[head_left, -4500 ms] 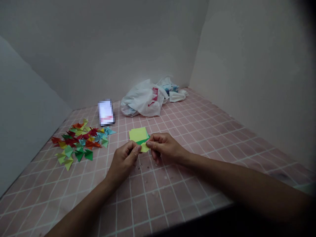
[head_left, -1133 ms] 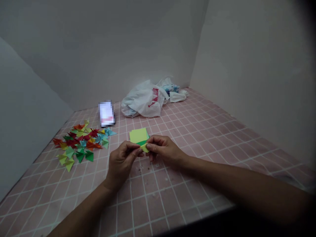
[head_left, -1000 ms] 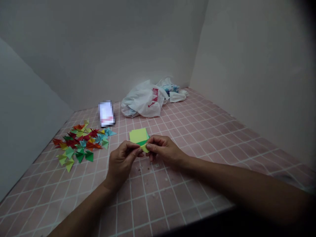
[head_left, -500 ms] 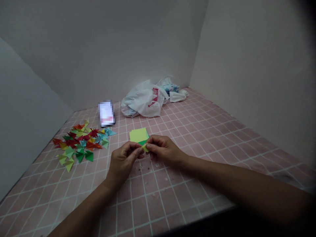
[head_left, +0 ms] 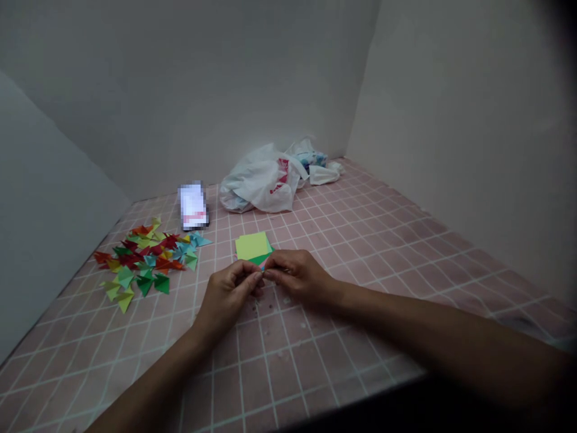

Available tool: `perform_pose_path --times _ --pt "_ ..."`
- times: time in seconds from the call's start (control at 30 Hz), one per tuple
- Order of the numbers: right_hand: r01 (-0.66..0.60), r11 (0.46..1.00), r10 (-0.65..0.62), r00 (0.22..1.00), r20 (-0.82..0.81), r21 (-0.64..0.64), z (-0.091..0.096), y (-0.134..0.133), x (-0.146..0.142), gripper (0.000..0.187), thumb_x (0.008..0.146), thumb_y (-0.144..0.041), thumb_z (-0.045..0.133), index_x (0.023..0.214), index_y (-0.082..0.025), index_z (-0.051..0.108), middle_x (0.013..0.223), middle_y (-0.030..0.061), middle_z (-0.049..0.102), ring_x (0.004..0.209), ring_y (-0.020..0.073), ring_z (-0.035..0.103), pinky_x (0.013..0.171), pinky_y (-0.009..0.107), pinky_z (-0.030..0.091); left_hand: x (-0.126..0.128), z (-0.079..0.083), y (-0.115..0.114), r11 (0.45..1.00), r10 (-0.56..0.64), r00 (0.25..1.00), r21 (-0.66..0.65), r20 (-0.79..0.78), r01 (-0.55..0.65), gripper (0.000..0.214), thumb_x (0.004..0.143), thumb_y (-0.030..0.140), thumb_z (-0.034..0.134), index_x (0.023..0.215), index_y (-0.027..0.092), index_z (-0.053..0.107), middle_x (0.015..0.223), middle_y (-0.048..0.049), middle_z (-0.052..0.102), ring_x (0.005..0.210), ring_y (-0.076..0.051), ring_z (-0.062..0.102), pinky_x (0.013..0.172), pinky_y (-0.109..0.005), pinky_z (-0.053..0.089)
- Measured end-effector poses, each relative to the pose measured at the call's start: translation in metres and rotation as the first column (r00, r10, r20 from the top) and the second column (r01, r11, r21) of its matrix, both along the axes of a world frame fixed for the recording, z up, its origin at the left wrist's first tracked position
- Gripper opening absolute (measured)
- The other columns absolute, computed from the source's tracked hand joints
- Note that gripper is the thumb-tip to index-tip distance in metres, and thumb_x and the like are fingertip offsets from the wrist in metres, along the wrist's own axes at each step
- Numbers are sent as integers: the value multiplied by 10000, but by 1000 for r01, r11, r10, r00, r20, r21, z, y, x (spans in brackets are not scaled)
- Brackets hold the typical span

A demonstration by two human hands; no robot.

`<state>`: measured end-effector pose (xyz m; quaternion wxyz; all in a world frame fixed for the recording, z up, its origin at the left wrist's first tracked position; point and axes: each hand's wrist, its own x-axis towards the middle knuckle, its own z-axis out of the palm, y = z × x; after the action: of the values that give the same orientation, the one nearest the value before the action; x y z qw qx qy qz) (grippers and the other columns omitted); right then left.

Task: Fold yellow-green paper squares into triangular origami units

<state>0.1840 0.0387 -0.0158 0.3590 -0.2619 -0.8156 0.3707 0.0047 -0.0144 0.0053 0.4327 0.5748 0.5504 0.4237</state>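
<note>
My left hand [head_left: 228, 294] and my right hand [head_left: 297, 276] meet over the pink tiled surface [head_left: 315, 355], fingertips pinched together on a small folded yellow-green paper piece [head_left: 262, 274] that is almost hidden between them. Just behind the fingers lies a small stack of square papers [head_left: 252, 246], yellow-green on top with a green sheet under it.
A heap of folded paper triangles [head_left: 144, 258] in red, green, yellow and blue lies at the left. A blurred phone-like object [head_left: 193, 205] stands behind it. White plastic bags [head_left: 265, 177] sit in the far corner. Grey walls close in the left, back and right sides.
The paper piece has been folded smaller and is now nearly covered by the fingertips. Both hands have drawn closer together and lowered slightly.
</note>
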Motion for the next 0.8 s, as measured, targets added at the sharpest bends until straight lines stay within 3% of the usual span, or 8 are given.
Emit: perform_pose_path --times 0.13,0.23,0.37,0.43,0.8 --pt "16 998 -18 999 36 55 3 -2 1 200 966 -238 509 815 -178 625 778 46 654 711 148 580 676 289 414 -1 2 -1 999 -30 998 30 -52 31 139 830 305 633 780 176 646 603 4 662 536 -122 637 535 -226 528" --pt "-6 1000 6 999 38 -3 3 0 1 242 984 -259 463 820 -182 623 783 47 658 722 150 582 696 295 425 -2 3 -1 999 -29 999 14 -47 29 152 823 316 634 765 175 637 604 3 656 523 -125 633 524 -233 524" --pt "-43 993 44 999 2 -106 2 3 1 106 904 -287 613 878 -187 637 832 28 656 755 147 582 700 280 428 -3 4 0 998 -34 999 -44 -14 34 184 811 339 648 739 171 622 569 12 633 497 -115 602 507 -224 495" --pt "-57 990 58 998 4 -130 2 3 0 126 845 -289 694 874 -182 634 837 26 655 760 149 583 695 274 427 -2 4 1 994 -68 997 -85 21 70 192 808 345 654 735 172 619 547 14 626 488 -114 590 502 -222 483" --pt "-70 989 73 997 21 -131 6 0 0 151 891 -232 608 750 -177 603 743 16 648 693 131 561 664 264 411 -4 1 3 982 -147 985 -108 93 157 275 823 414 662 702 175 597 589 16 619 488 -107 578 507 -224 480"
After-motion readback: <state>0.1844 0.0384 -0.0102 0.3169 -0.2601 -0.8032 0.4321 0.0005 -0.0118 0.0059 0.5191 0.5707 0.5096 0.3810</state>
